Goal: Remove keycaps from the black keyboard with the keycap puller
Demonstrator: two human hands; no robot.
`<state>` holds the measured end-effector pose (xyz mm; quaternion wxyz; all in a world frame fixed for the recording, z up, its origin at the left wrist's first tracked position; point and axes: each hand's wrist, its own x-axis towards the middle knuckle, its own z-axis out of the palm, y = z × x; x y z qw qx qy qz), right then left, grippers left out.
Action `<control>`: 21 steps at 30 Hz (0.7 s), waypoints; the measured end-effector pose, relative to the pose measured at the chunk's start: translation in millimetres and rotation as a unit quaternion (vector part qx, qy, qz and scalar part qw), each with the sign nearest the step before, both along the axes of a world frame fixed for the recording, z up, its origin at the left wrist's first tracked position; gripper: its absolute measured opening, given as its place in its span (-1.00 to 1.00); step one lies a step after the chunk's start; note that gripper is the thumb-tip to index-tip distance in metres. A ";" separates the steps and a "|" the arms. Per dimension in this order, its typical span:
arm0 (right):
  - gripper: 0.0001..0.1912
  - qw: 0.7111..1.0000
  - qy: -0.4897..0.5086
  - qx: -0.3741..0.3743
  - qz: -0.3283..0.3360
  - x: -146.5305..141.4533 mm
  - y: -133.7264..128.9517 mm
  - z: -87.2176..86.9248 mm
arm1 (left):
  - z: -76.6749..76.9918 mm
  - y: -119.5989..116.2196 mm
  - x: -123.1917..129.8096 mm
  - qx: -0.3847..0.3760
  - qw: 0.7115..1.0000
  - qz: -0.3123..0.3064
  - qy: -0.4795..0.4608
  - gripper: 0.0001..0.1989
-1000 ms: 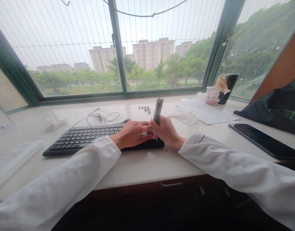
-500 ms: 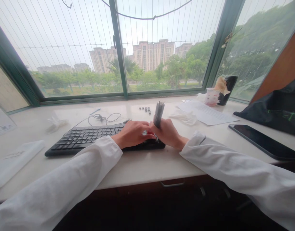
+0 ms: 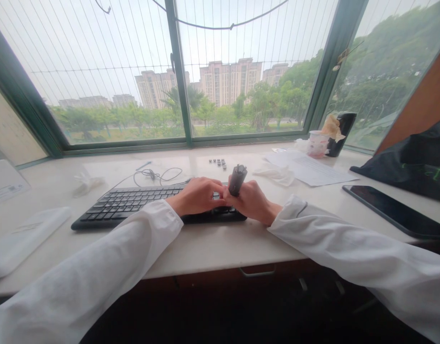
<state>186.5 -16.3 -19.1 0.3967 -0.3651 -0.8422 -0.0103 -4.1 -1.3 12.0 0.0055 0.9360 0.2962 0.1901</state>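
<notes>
**Gripping a gray-handled tool above the keyboard**

The right hand is closed around it, the handle's end poking up past the grip. The keyboard lies on the bench beneath both hands; whether the left hand grasps anything, I cannot tell.

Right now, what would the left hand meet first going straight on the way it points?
Most likely the right hand, closed round the dark tool. The left hand looks close to or against it; depth is unclear.

Matt black plastic keyboard, glossy dark phone, smooth pale tabletop, thin paper sheets
</notes>
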 end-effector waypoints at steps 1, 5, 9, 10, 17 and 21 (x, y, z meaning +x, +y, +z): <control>-0.74 1.000 0.003 0.000 -0.009 -0.7 -1.2 0.4 | 0.7 -0.7 0.0 0.000 1.000 -0.003 0.002 -0.76; -0.73 1.000 0.008 -0.001 -0.016 -2.1 -4.9 1.8 | 2.3 -2.7 -0.1 0.002 1.000 -0.014 0.004 -0.73; -0.74 1.000 0.001 -0.002 -0.009 -1.5 -4.6 1.5 | 1.2 -2.8 0.4 0.006 1.000 -0.014 0.000 -0.68; -0.74 1.000 -0.001 -0.002 -0.008 -1.4 -4.3 1.2 | 0.8 -2.6 0.6 0.007 1.000 -0.013 0.000 -0.68; -0.76 0.999 0.025 -0.014 -0.030 -3.4 -1.7 1.0 | 1.9 -1.6 -0.6 -0.003 1.000 -0.027 -0.008 -0.73; -0.75 0.996 0.070 -0.036 -0.046 -5.4 3.1 3.2 | 4.3 -0.7 -1.4 -0.030 0.999 -0.026 -0.010 -0.74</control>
